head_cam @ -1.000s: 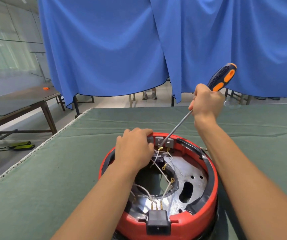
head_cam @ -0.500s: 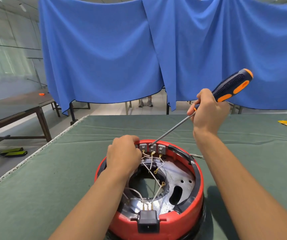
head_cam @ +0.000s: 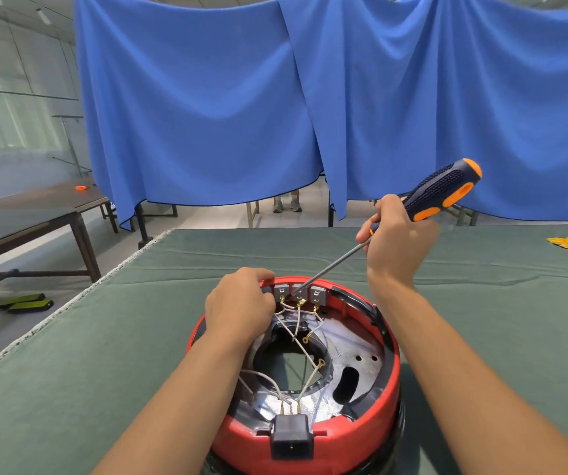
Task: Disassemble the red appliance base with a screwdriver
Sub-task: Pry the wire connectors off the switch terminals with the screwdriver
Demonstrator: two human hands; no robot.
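Note:
The red appliance base (head_cam: 390,389) sits upside down on the green table, near me. Its open inside shows a metal plate, white wires with brass lugs, and a black plug socket (head_cam: 291,437) at the front. Three grey terminal blocks (head_cam: 298,292) line the far rim. My left hand (head_cam: 241,306) grips the far-left rim, fingers curled over it beside the blocks. My right hand (head_cam: 395,240) holds the screwdriver (head_cam: 443,192) by its dark blue and orange handle. The long shaft slants down left, its tip at the middle terminal block.
The green cloth-covered table (head_cam: 104,354) stretches left and right. A small yellow object (head_cam: 565,241) lies at the far right. Blue curtains (head_cam: 275,114) hang behind the table, with someone's shoes below them. A dark wooden table (head_cam: 36,207) stands to the left.
The view has lifted, so the base sits lower in frame. The screwdriver handle swung to the right and flatter, and its tip moved up from the wire lugs to the middle terminal block.

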